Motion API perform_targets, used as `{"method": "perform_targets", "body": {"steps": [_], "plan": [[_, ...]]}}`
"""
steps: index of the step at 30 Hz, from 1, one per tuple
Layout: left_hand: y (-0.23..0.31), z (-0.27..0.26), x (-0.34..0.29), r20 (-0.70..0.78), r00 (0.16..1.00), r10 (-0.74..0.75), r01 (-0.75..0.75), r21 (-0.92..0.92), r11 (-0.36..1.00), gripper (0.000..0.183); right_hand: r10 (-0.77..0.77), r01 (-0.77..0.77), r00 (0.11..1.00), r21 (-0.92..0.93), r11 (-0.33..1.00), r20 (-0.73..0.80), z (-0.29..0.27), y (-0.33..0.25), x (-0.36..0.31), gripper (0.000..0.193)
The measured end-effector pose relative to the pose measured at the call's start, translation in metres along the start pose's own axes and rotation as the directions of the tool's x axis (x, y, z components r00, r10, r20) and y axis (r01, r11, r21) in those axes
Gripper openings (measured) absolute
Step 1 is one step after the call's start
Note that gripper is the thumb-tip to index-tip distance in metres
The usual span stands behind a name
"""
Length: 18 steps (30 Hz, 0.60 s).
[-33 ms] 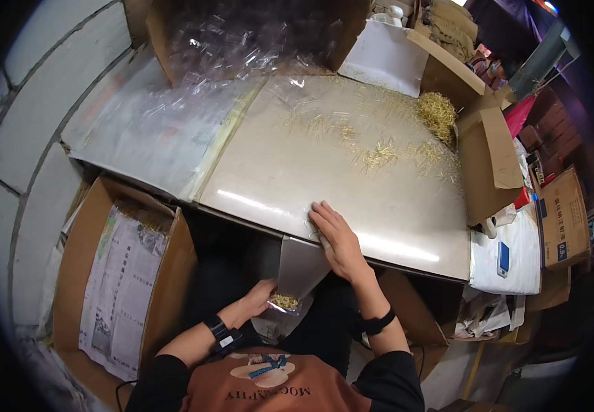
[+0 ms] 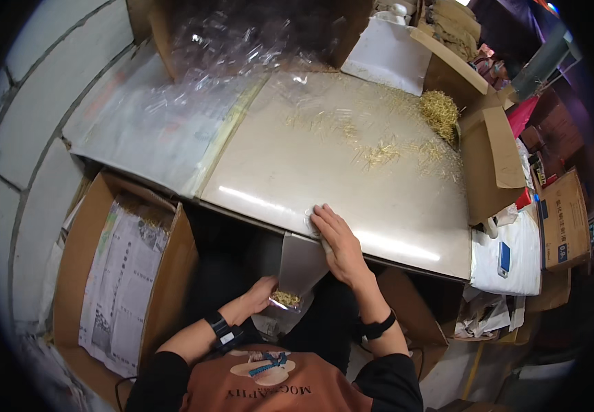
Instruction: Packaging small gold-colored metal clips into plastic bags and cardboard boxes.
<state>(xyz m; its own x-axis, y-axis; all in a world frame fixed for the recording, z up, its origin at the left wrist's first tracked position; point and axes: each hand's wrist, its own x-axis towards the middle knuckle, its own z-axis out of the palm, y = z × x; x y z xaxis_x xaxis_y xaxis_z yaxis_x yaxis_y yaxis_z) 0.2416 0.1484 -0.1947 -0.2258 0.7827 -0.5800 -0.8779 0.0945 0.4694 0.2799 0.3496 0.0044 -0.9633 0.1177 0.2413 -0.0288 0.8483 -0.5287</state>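
At the near edge of the tabletop (image 2: 276, 182), my right hand (image 2: 339, 242) lies with fingers stretched out, next to the top of a grey chute (image 2: 301, 259) that slopes down towards my lap. A small clear object shows at its fingertips, too faint to name. Below the chute my left hand (image 2: 260, 294) pinches the side of a clear plastic container (image 2: 288, 309); whether it is a bag or a box I cannot tell. Small thin golden pieces (image 2: 286, 298) lie in its mouth. More golden pieces (image 2: 380, 152) are scattered over the tabletop's far right part.
A large heap of golden pieces (image 2: 439, 115) sits by cardboard flaps at the far right. Clear plastic containers (image 2: 242, 48) fill an open carton at the back. A deep cardboard box (image 2: 185, 264) stands left of my legs. At right, a blue device (image 2: 504, 257) rests on white sheeting.
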Motion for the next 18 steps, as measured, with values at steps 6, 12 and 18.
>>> {"method": "perform_targets", "body": {"steps": [6,12,18], "plan": [[0.016,0.018,-0.017,0.089,0.994,-0.057,0.065,-0.082,0.995,0.041,0.043,-0.046,0.996,0.044,0.998,0.077,0.007,-0.067,-0.072,0.052],[0.017,0.003,-0.049,0.192,0.978,-0.087,0.093,-0.023,0.995,0.046,0.27,-0.268,0.963,0.17,0.948,0.009,0.009,-0.06,-0.119,0.039],[0.037,0.019,-0.091,0.184,0.982,-0.049,0.018,0.17,0.985,0.04,0.286,-0.28,0.958,0.246,0.928,0.014,0.022,-0.069,-0.132,0.032]]}}
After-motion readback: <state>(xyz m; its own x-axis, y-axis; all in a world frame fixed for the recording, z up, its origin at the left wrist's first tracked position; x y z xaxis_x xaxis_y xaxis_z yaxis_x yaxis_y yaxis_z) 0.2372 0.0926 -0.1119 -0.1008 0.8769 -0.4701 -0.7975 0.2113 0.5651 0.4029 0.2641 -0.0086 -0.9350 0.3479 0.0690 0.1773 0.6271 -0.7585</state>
